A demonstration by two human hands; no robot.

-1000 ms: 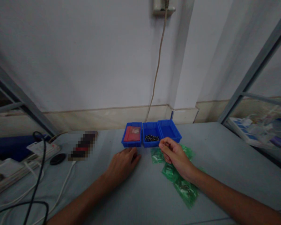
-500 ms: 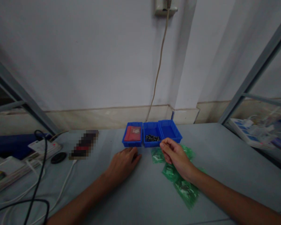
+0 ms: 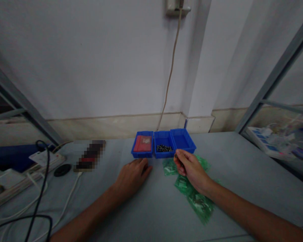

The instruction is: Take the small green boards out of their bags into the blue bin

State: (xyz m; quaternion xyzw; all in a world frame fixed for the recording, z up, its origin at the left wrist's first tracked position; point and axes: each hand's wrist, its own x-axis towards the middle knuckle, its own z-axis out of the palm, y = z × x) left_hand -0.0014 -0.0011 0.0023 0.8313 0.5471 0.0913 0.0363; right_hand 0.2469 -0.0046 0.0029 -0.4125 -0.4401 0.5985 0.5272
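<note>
At lower centre, fingers of the right hand [image 3: 192, 169] pinched a small dark part [image 3: 176, 156] beside the middle blue bin [image 3: 164, 155], the left hand [image 3: 132, 174] lying open; a slack pinch could drop it among the green bags [image 3: 197, 201].

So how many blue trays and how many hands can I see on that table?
Blue trays: 3, namely left tray, middle tray, right tray
Hands: 2, namely left hand flat on the table, right hand pinching a small dark piece
Total: 5
</note>
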